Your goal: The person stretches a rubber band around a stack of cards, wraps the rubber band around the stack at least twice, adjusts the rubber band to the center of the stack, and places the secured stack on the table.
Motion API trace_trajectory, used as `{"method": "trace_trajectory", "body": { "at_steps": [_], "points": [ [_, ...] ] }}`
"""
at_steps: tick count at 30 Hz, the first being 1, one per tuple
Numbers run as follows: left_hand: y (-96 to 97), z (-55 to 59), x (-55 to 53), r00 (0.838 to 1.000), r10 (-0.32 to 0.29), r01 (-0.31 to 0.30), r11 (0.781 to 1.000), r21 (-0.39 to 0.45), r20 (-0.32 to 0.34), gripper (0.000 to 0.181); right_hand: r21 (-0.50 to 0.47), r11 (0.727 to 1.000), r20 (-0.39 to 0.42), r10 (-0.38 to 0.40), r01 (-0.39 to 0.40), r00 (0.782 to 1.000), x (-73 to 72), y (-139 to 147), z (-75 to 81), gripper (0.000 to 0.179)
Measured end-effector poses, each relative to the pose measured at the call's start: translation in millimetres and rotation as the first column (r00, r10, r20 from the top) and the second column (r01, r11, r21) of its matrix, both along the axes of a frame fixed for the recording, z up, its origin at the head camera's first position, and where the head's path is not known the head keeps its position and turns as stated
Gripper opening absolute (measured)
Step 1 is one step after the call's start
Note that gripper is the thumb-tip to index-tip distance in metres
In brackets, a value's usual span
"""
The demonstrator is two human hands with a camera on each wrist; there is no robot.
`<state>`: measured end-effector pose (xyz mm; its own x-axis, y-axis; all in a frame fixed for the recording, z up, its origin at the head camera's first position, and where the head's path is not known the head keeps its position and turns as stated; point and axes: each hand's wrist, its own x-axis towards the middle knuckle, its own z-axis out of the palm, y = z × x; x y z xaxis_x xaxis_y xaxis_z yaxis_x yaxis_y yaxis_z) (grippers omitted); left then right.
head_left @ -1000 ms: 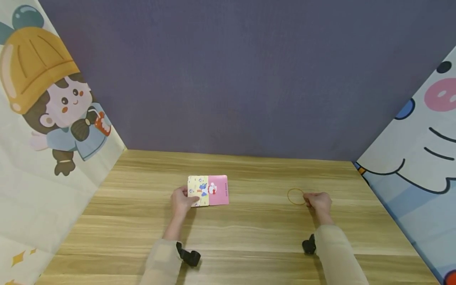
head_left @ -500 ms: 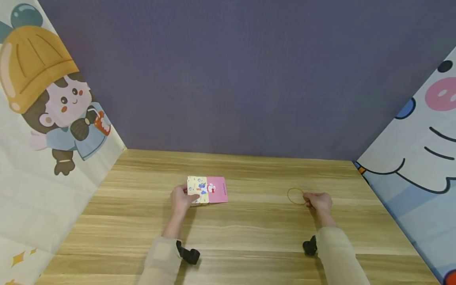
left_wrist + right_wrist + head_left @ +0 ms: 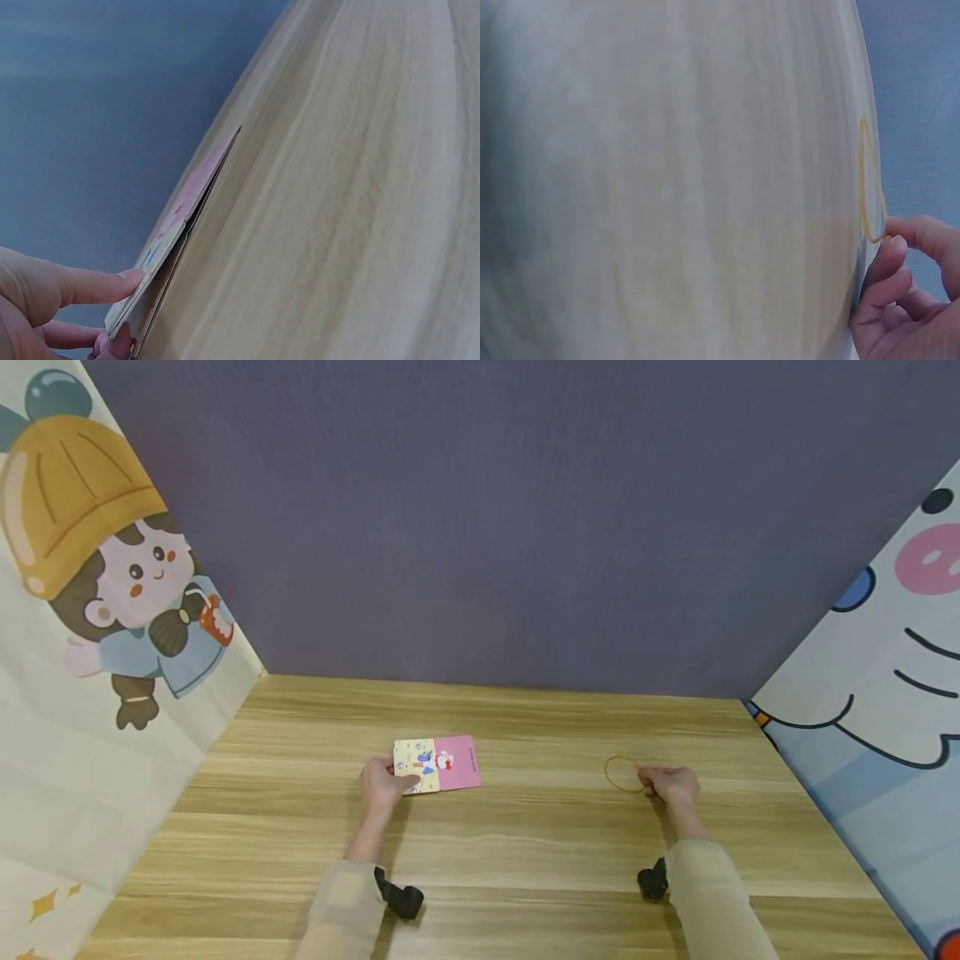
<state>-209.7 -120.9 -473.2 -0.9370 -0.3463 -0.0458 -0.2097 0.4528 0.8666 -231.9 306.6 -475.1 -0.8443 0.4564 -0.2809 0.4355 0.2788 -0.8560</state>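
My left hand (image 3: 381,785) grips the left edge of a small booklet (image 3: 457,763), its cover half yellow with cartoon figures and half pink. The thumb lies on top of the cover in the left wrist view, and fingers curl at the edge below. There the booklet (image 3: 177,214) is seen nearly edge-on, slightly tilted and close over the wood, with a dark gap between its layers. Well to the right, my right hand (image 3: 672,787) pinches a thin yellow rubber band (image 3: 607,774) between thumb and forefinger. The band (image 3: 862,180) hangs as a slack, narrow loop in the right wrist view.
A wood-grain table (image 3: 525,877) lies under both hands. Behind it rises a dark grey-blue panel (image 3: 480,527). Cartoon-printed sheets stand at the left (image 3: 60,760) and right. Black wrist cameras (image 3: 405,902) are strapped over the sleeves.
The booklet in my left hand has tilted a little, its far edge now slightly lower in the head view than a second ago. The right hand and rubber band stay put.
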Motion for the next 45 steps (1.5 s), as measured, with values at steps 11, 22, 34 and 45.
{"method": "trace_trajectory", "body": {
  "at_steps": [11,22,34,45],
  "points": [
    [4.8,-0.2,-1.8,0.999,0.05,-0.05,0.997,-0.06,-0.009,0.038,-0.015,1.0,-0.011,0.0,-0.001,1.0,0.9,0.1,-1.3,0.026],
    [5.4,1.0,-3.9,0.997,0.06,-0.058,0.997,-0.056,0.039,0.04,-0.027,1.0,-0.007,0.0,0.0,1.0,-0.4,1.1,-1.5,0.031],
    [6.7,2.1,-2.9,0.999,0.033,-0.033,0.999,0.003,0.029,0.044,-0.034,0.999,-0.005,0.021,-0.021,1.0,1.4,2.8,-2.2,0.033],
    [7.9,-0.5,0.3,0.997,0.044,-0.049,0.996,-0.08,-0.06,0.048,-0.014,1.0,0.007,0.016,-0.016,1.0,0.4,3.3,-3.7,0.028]
  ]
}}
